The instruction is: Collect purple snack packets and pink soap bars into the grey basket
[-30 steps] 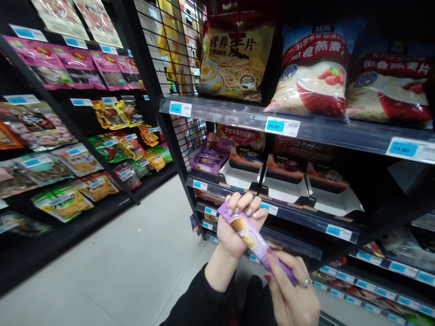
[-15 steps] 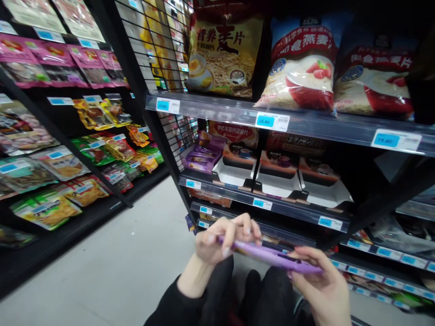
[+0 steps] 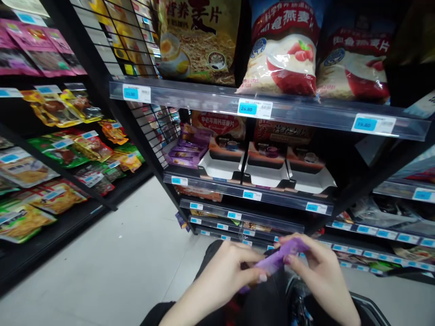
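Note:
Both of my hands grip one slim purple packet [image 3: 276,261], low in the view above my dark-clothed legs. My left hand [image 3: 234,267] has its fingers and thumb closed round the packet's lower left part. Its upper right end lies pinched between the fingers and thumb of my right hand [image 3: 317,265]. The packet slants up to the right and is partly covered by my fingers; motion blurs it a little. Similar purple packets [image 3: 188,147] lie in an open purple box on the shelf ahead.
White-lined display boxes [image 3: 222,166] stand beside the purple packets. Above, a shelf edge [image 3: 207,102] juts out under large oatmeal bags [image 3: 280,50]. Bagged snacks [image 3: 61,149] fill the racks at left. A dark basket rim [image 3: 369,305] shows at lower right, near my right forearm.
My left hand has turned over and moved right along the packet, closer to my right hand. The packet now tilts up to the right. The view has shifted slightly, so the shelves appear further left.

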Demonstrator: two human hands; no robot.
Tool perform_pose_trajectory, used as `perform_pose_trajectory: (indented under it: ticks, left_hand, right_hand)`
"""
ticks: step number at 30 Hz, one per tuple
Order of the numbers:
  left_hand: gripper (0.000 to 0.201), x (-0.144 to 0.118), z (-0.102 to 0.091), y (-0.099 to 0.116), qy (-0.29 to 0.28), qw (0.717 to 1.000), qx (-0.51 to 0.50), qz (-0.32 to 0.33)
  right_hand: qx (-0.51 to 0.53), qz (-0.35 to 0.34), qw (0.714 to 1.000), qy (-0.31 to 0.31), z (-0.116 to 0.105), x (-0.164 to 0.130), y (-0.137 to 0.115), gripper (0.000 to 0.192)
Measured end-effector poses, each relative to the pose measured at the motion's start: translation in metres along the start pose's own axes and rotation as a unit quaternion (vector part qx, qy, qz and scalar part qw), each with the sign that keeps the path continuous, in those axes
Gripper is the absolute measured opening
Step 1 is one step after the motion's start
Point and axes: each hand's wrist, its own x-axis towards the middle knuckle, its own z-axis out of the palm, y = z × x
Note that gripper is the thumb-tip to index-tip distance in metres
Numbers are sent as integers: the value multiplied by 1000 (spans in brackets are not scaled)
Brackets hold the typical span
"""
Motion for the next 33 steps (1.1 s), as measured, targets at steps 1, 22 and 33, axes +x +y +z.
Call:
perform_pose_trajectory:
  ticks: [1,22,33]
  left_hand:
    - [15,1,4,-2,-5,999,-33,-23]
    - [35,13,76,-49,-124,912,-303,-245]
    - [34,19,104,-119,-172,937,-116,-282]
  right_hand:
    - [26,15,999,14,3,2,0,24]
    - [81,187,973,-106,-11,25,83,27]
    - [57,198,967,152,1,-7,127,10]
